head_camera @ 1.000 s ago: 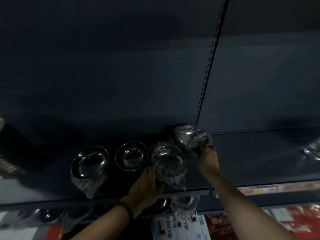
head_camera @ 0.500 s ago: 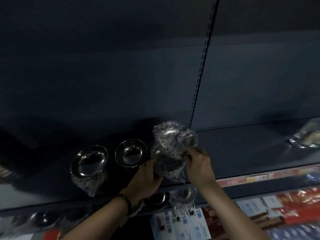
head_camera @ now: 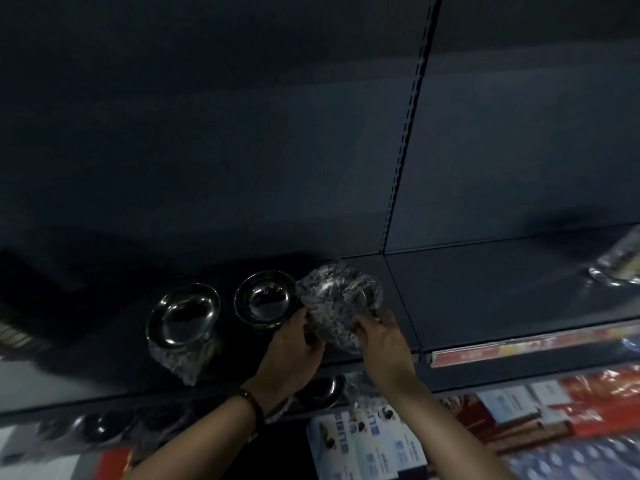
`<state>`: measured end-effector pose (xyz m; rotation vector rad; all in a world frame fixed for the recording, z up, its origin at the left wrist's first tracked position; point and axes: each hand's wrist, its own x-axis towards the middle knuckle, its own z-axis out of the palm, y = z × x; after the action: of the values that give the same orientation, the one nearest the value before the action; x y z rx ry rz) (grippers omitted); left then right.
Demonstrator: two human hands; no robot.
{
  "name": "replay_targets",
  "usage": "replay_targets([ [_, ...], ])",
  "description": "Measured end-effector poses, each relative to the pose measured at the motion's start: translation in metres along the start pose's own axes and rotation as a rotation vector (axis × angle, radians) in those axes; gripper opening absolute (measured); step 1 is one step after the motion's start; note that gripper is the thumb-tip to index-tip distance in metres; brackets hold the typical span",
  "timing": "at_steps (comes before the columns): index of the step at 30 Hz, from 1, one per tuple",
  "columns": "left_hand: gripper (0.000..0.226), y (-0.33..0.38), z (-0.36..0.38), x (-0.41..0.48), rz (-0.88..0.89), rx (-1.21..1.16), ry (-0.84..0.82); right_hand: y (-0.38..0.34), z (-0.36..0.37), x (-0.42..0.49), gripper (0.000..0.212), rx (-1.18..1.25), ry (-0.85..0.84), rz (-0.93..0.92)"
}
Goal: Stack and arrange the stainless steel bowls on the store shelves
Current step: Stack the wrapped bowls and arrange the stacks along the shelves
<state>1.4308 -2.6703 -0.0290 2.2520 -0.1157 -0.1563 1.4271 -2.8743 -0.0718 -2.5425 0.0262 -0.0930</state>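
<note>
A stack of steel bowls wrapped in crinkled clear plastic (head_camera: 334,299) sits on the dark shelf (head_camera: 485,292). My left hand (head_camera: 294,351) grips its left side and my right hand (head_camera: 381,337) grips its right side. Left of it stand two more steel bowl stacks: a middle bowl stack (head_camera: 265,297) with no wrap visible on its top, and a left bowl stack (head_camera: 183,315) with plastic hanging down below it. More bowls (head_camera: 322,389) show on the shelf beneath, partly hidden by my wrists.
A slotted upright (head_camera: 408,133) divides the dark back panel. A wrapped item (head_camera: 620,263) lies at the shelf's far right. A red price strip (head_camera: 519,348) runs along the shelf edge. Boxed goods (head_camera: 367,441) fill the lower shelves.
My right hand brought a second wrapped bowl stack down from behind onto the one my left hand held. Both hands now grip the merged bundle. The view has shifted slightly right.
</note>
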Motion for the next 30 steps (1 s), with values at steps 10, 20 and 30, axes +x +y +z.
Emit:
replay_targets([
  [10,0.066,-0.001,0.006,0.008,-0.040,0.127,-0.050,0.004,0.005,0.011,0.021,-0.130,0.037,-0.038],
  [20,0.038,-0.026,-0.028,-0.017,0.136,0.332,-0.250,-0.024,0.004,-0.023,0.052,-0.168,0.206,0.012],
  [30,0.026,-0.122,-0.025,-0.057,0.335,0.560,-0.511,-0.057,0.096,-0.132,0.032,-0.048,0.068,0.313],
])
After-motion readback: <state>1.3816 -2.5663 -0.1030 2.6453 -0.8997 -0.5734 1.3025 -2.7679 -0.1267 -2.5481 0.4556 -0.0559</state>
